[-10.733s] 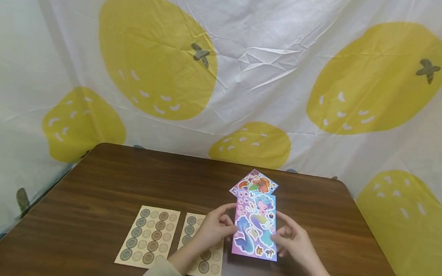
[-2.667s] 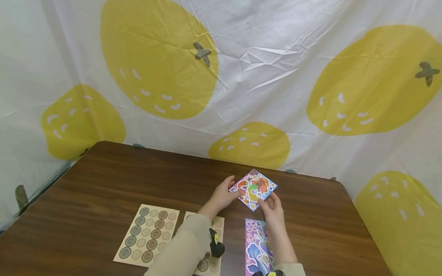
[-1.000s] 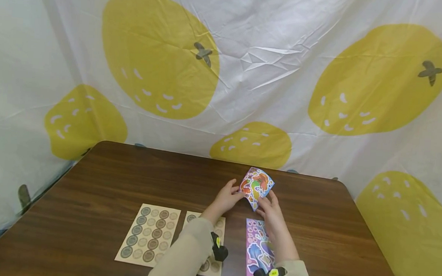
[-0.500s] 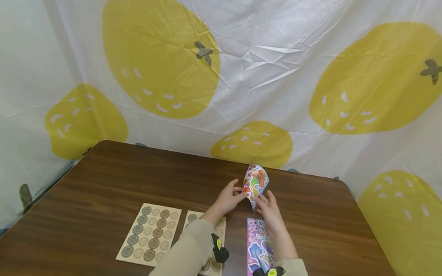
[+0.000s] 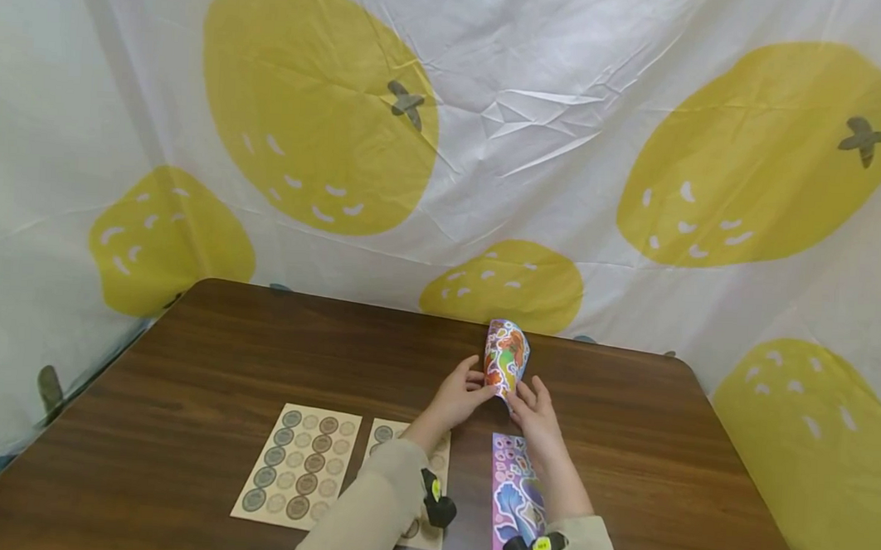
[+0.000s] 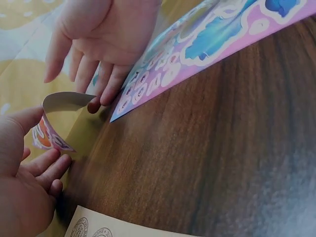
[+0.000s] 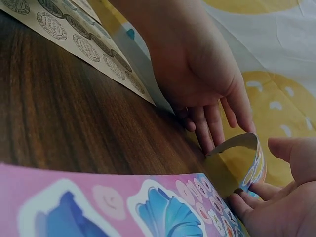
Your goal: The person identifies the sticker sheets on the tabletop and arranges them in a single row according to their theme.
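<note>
A small sticker sheet (image 5: 507, 357) with an orange-haired mermaid is bowed into a curve, picture side outward, near the table's far edge. My left hand (image 5: 458, 396) pinches it at the left, thumb on the printed face and fingers at its lower edge. On the other side, my right hand (image 5: 537, 420) touches the sheet's opposite edge with its fingertips; its thumb stands apart from the sheet in the left wrist view. Just below the right hand lies a purple-pink mermaid sticker sheet (image 5: 507, 499), partly covered by the right forearm.
Two beige sheets of round seal stickers lie at the left: one sheet (image 5: 299, 467) fully in view, the other sheet (image 5: 383, 434) partly under the left sleeve. They rest on a dark wooden table (image 5: 661, 486). A lemon-print cloth (image 5: 527, 196) hangs close behind the table.
The blue-haired mermaid sheet, earlier held by both hands, now lies on the table. The orange-haired mermaid sheet has gone from flat to strongly bowed, as the hands drew its edges together.
</note>
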The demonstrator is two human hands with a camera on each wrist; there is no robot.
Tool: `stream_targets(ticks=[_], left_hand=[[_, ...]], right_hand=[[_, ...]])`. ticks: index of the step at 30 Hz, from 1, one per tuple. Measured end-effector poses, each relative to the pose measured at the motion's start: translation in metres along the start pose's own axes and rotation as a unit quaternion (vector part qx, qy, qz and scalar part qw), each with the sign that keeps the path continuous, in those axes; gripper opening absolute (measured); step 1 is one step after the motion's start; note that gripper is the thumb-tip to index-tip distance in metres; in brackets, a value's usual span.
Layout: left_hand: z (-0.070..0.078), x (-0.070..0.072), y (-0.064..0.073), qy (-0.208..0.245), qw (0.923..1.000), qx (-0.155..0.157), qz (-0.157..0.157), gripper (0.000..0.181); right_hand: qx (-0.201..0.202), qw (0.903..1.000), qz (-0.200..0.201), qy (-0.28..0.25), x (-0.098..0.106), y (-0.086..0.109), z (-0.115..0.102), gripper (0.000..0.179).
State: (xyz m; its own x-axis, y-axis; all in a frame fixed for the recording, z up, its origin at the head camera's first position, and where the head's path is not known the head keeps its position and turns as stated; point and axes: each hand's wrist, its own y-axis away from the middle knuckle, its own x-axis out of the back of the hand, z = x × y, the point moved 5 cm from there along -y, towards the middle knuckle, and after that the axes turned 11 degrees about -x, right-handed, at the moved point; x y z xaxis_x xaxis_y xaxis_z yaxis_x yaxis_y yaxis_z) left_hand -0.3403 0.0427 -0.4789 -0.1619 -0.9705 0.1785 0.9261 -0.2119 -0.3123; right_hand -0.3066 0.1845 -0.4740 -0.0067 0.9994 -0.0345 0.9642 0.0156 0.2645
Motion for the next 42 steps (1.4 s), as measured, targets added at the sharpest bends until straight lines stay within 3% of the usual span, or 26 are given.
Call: stream_targets(ticks=[21,33,42], left_hand=[[0.004,-0.004,0.008,0.025,0.9991,0.011,0.033,0.073],[0.009,-0.008,0.012,0.008,0.9991,0.004,0.042,0.077],[0.014,-0.01,0.014,-0.009,0.9991,-0.015,0.038,0.078]], right_hand=[[0.039,0.9918,0.115,0.039,0.012,0.009,-0.006,0.082],[0.04,0.9871,0.143,0.059,0.02,0.016,-0.01,0.086],[0.045,0.977,0.173,0.117,0.031,0.02,-0.013,0.085]])
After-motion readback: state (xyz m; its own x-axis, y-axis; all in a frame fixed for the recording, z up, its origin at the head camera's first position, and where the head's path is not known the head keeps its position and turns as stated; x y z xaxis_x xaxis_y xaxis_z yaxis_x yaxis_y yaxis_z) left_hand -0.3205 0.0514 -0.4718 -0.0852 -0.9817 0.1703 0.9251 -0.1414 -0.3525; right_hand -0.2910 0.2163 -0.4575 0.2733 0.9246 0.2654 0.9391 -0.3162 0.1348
